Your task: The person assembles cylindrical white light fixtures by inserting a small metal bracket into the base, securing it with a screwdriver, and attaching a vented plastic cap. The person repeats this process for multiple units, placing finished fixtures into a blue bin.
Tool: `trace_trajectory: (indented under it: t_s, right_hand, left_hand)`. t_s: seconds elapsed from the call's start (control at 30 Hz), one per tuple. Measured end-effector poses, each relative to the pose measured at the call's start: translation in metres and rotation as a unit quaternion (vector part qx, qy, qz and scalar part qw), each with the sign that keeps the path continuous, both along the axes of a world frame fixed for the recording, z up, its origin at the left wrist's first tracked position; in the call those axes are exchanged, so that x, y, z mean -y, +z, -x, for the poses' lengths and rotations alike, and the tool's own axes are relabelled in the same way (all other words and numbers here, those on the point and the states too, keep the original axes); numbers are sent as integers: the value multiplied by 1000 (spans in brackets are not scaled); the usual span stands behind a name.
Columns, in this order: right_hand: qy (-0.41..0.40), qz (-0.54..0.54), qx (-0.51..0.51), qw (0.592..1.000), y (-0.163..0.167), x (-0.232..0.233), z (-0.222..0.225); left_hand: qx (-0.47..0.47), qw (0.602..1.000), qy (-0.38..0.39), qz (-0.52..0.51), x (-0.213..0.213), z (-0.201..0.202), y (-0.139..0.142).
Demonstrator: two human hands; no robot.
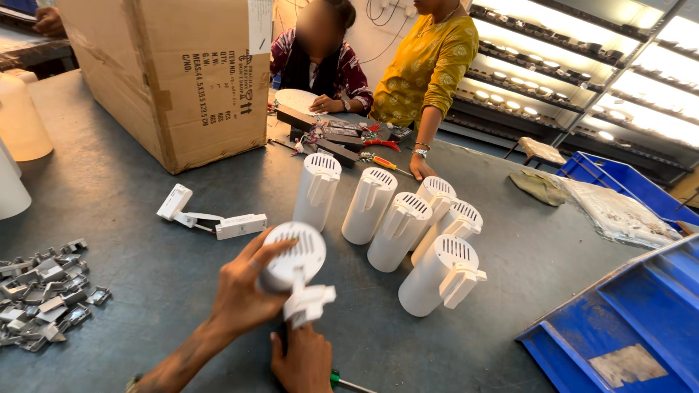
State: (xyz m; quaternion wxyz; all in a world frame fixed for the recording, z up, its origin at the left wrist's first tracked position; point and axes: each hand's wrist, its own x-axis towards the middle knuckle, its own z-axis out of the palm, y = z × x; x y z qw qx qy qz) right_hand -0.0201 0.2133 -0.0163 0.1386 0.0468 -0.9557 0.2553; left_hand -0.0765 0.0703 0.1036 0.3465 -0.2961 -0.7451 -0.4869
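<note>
My left hand's (244,291) grip is closed around a white cylindrical plastic lamp housing with a slotted end cap (293,256), held just above the grey desk (131,189). My right hand (300,362) is closed on a green-handled screwdriver (348,382) under the housing's white bracket (308,302). Six matching white housings (397,229) stand just beyond, and a pile of small metal clips (44,295) lies to the left.

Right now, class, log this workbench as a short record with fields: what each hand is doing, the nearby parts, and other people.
left hand: left hand wrapped around a white cylindrical lamp housing
right hand: right hand below the housing's bracket, holding a green-handled screwdriver
standing housings: six white housings upright on the table
loose parts: metal clips at left
others: two people across the table
</note>
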Motion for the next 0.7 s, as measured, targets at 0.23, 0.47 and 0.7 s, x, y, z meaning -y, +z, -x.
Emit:
trace_trajectory:
  t_s: [0.23, 0.47, 0.7]
  right_hand:
    - [-8, -3, 38, 999, 7, 2, -1]
    - [-23, -2, 124, 992, 16, 4, -1]
    - [-7, 4, 59, 998, 22, 3, -5]
  left_hand:
    - [8, 998, -13, -62, -74, 67, -1]
    - [98, 995, 12, -22, -110, 102, -30]
    - [168, 986, 3, 12, -103, 88, -24]
